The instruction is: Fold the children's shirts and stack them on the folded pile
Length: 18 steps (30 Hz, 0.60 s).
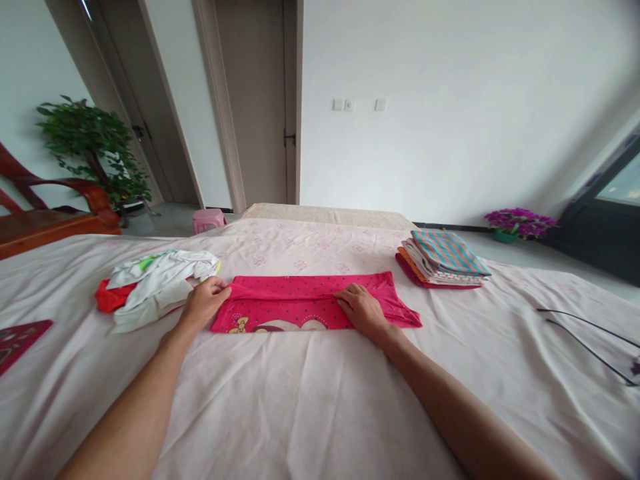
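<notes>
You get soft, fairly bright light across the white wall (450,153), with a pale, bright glass pane (623,181) at the right edge and a narrow white streak at the upper left. Creases in the floral sheet (270,407) carry faint grey shadows; the upper right corner darkens. Wide-angle distortion tilts the far-left door (135,93) before you, while the dots on the pink garment (295,287) look readable, though slightly soft.

Upper left on my feed, I see a bushy green-leaved plant (87,137) and a reddish-brown wooden armchair (65,230); at right, purple flowers (520,221) in a green pot (505,237) and, lower, thin black eyeglasses (590,352).
</notes>
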Available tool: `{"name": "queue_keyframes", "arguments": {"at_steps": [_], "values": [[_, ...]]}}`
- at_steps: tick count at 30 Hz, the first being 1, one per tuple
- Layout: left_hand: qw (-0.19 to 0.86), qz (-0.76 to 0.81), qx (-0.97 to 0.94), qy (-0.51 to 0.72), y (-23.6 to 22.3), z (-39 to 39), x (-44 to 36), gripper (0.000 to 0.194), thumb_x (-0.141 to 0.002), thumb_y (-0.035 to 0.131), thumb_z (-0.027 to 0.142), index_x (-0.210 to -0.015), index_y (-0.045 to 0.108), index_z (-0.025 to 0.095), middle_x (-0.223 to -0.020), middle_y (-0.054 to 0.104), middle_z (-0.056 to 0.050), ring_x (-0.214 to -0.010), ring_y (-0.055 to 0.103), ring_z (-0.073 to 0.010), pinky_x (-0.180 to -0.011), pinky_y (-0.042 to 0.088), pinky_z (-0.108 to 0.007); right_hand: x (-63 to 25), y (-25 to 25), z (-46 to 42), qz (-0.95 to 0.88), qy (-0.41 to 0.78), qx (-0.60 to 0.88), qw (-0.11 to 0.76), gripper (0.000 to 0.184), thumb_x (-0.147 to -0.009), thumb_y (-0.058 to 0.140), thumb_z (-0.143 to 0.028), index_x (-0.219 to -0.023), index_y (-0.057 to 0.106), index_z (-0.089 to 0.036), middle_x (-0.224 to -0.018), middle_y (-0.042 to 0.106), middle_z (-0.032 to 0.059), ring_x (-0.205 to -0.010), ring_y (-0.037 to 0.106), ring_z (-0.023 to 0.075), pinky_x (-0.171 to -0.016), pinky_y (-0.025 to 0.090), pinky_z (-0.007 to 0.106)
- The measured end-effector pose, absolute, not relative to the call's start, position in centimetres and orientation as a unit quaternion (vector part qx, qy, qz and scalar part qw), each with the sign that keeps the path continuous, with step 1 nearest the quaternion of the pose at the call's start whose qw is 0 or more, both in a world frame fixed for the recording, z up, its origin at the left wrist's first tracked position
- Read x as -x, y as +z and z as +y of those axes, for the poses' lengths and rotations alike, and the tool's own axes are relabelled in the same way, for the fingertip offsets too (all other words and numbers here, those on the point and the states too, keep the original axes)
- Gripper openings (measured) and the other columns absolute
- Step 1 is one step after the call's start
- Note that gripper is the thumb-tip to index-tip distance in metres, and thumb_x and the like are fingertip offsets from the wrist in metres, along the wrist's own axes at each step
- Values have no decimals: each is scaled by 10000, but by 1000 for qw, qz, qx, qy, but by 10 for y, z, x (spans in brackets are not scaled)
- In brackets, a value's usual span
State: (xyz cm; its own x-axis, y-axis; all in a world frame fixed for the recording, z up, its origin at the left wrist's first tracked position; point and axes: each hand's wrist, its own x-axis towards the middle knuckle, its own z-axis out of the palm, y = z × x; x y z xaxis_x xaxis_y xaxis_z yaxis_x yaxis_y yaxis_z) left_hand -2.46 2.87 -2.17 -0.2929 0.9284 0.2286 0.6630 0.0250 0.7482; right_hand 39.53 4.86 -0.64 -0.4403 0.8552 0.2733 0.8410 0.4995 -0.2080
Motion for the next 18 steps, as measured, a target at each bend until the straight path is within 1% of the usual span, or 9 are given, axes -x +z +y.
{"name": "queue_keyframes", "arguments": {"at_steps": [3,6,8,10,13,15,18], "values": [[187,696,-571,392,-27,31,25,354,-748,514,440,-992,556,186,-782,718,-27,-727,676,-205,-628,475,-271,-394,-7,49,-843,22,509,173,301,-1002,437,-363,-1175,669,-279,-1067,593,58,-1018,533,175,-859,410,265],[195,697,-582,370,-26,30,25,330,-757,498,405,-1003,574,199,-742,710,-5,-686,669,-194,-589,447,-255,-393,-6,50,-837,23,519,173,312,-1005,426,-384,-1179,666,-287,-1060,594,57,-1012,540,177,-829,410,260],[182,702,-590,355,-23,28,24,293,-752,511,385,-974,605,218,-718,697,9,-668,649,-189,-585,416,-252,-392,-6,51,-834,25,523,174,296,-998,445,-389,-1165,669,-290,-1052,595,53,-1012,542,180,-797,407,254],[145,715,-597,333,-18,25,22,292,-753,514,363,-994,620,236,-716,687,17,-656,627,-185,-589,386,-254,-392,-5,51,-831,27,528,174,263,-988,474,-375,-1130,676,-285,-1042,594,50,-1009,545,179,-772,400,246],[85,732,-611,291,-11,20,19,409,-771,499,340,-1167,569,262,-728,678,31,-662,617,-183,-601,368,-254,-391,-3,51,-827,25,535,171,205,-975,503,-335,-1065,673,-265,-1026,590,44,-998,547,171,-747,387,236],[70,730,-624,270,-9,19,18,486,-784,487,331,-1266,508,277,-732,673,38,-669,619,-180,-609,367,-251,-391,-3,51,-828,21,535,167,177,-973,505,-315,-1028,662,-254,-1018,588,41,-984,549,165,-730,379,234],[68,722,-643,246,-7,18,19,504,-788,480,320,-1291,486,294,-747,670,45,-675,622,-174,-620,369,-245,-391,-2,50,-829,13,532,171,153,-971,501,-291,-987,646,-246,-1011,584,38,-968,547,161,-700,366,233]]}}
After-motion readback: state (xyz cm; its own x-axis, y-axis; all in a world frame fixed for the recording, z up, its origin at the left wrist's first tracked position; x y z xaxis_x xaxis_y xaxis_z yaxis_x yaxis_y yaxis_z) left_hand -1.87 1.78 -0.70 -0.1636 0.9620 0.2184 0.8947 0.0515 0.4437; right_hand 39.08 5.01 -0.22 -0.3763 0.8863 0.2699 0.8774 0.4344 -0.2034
